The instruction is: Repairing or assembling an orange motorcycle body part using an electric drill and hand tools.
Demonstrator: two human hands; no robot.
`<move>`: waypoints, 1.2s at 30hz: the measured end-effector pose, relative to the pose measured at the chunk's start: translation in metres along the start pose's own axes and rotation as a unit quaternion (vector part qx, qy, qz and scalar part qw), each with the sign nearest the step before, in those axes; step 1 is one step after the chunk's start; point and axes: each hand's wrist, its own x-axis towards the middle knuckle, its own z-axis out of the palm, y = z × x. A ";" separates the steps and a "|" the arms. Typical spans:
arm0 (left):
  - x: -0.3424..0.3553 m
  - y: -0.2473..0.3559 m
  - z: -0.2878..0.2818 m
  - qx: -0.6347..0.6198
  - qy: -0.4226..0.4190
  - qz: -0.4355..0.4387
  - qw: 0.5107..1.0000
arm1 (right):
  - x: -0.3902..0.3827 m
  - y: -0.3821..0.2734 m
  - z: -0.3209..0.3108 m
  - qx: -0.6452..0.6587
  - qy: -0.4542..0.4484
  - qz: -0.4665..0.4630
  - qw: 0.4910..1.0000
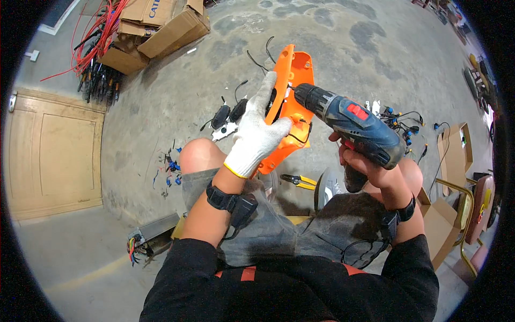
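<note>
My left hand (pixel 252 137), in a white knit glove, is closed around an orange plastic housing (pixel 279 155) held up in front of my knees. Its thumb presses near an orange knob on the housing, and a black cable runs across the lower part. My bare right hand (pixel 362 155) grips a blue-and-black cordless drill (pixel 354 126) with a red switch on top. The drill points left, its chuck beside the inside of the housing. Whether the bit touches the plastic I cannot tell.
Yellow-handled pliers (pixel 300 181) lie between my feet. Black oval parts (pixel 221 115) and loose cables (pixel 410 129) are scattered on the concrete floor. Cardboard boxes (pixel 171 35) and red wires (pixel 107 24) sit at the far left, above a wooden door (pixel 70 155). A chair (pixel 472 209) stands at right.
</note>
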 end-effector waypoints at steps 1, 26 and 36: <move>0.000 0.010 0.001 0.000 -0.002 0.000 1.000 | 0.001 0.000 0.000 -0.008 0.006 0.003 1.000; -0.001 0.030 -0.001 -0.202 0.001 -0.167 0.965 | 0.002 0.004 -0.002 0.099 0.032 0.134 0.985; -0.003 0.025 0.003 -0.200 0.003 -0.120 0.972 | 0.003 0.004 0.002 0.075 0.023 0.118 0.990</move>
